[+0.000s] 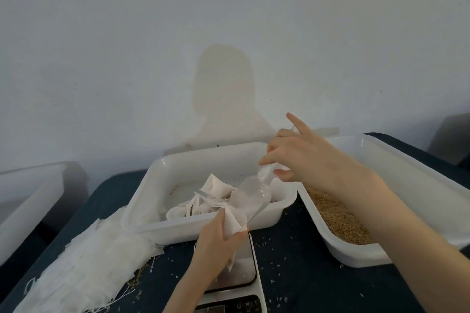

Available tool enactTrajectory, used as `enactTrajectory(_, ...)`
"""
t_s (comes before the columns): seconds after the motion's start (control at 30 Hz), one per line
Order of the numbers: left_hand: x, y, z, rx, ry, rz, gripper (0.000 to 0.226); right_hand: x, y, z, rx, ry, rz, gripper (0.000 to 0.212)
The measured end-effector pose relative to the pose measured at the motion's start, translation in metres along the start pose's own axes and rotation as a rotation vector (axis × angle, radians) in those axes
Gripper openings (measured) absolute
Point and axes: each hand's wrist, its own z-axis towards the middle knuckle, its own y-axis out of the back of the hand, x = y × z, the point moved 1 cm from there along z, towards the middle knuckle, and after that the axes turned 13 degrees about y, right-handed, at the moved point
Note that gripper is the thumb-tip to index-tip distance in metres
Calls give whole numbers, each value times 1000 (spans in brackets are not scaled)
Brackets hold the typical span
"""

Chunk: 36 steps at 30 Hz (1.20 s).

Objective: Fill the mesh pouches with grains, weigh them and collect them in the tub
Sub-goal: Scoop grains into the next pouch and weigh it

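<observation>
the scale (230,284) sits nearest, at the bottom edge on the dark table (300,274), its steel plate partly hidden by the left hand (218,239). that hand is curled round the neck of a white mesh pouch (235,223), gripping it just above the scale plate, with the pouch mouth turned up toward the clear plastic scoop (250,197). the right hand (300,157) pinches the scoop's handle between thumb and fingers, its forefinger sticking out straight, and tilts the scoop bowl down so that it touches the pouch mouth. behind them stands the white tub (183,168), with a few filled pouches (203,198) lying in it near its front wall. to the right, just beside the tub, a larger white tray (417,185) holds brown grains (338,221). on the left of the table lies a heap of flat empty pouches (89,262) with loose strings, and stray grains are scattered over the table round the scale. another white tray (28,190) shows at the far left.
</observation>
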Motion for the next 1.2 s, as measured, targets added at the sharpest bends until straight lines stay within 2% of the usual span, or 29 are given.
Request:
enactTrajectory(0.07, -3, 2, -1, 9, -23, -17, 25, -11, -9, -11, 40, -47, 114, 37)
enactTrajectory(0.17, -6, 1, -4, 8, -50, -25, 22, -31, -25, -33, 2, -126, 269, 35)
enactTrajectory(0.3, -13, -4, -8, 22, -65, -15, 24, -64, -49, -71, -6, -295, 335, 33)
enactTrajectory(0.5, -21, -6, -11, 50, -88, -19, 16, -104, -75, -128, 245, -554, 250, 35)
enactTrajectory(0.57, -25, -8, -13, 41, -67, 18, 21, -110, -78, -140, 297, -599, 252, 35)
enactTrajectory(0.67, -28, -14, -14, 45, -47, 74, 30, -114, -82, -149, 388, -589, 155, 34)
enactTrajectory(0.83, -33, -18, -14, 106, -22, 47, 37, -110, -100, -145, 447, -560, 195, 33)
enactTrajectory(0.9, -36, -17, -13, 147, 70, -1, 38, -109, -107, -142, 453, -534, 173, 29)
enactTrajectory(1.03, -30, -19, -10, 61, 152, 38, 49, -108, -122, -137, 409, -466, 128, 12)
enactTrajectory(1.2, -36, -14, -23, 99, 49, -97, 29, -105, -142, -136, 354, -398, 156, 17)
